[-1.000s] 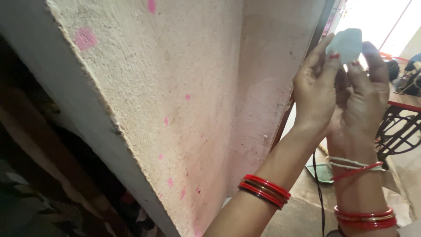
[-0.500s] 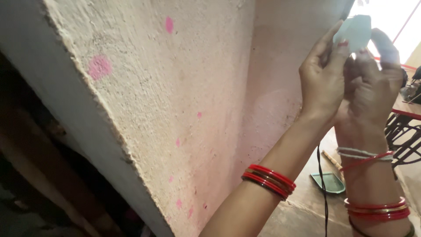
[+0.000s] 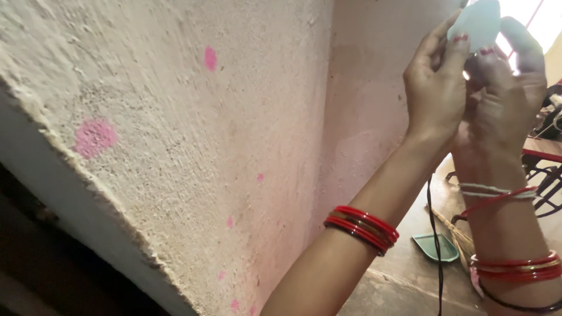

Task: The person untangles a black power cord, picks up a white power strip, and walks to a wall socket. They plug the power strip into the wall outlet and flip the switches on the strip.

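Your left hand (image 3: 436,88) and right hand (image 3: 506,99) both pinch a small pale-green flat piece (image 3: 479,23) in raised fingers beside the rough pink-spotted plaster wall (image 3: 234,129).

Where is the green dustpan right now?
In the head view, the green dustpan lies on the floor at lower right, between the two forearms, beside a dark hanging cord and a straw broom.

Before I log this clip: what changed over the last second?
Both hands, left hand and right hand, rose slightly in view, still pinching the pale object. The dustpan shows more fully, and a broom is now visible beside it. Grip and bangles unchanged.
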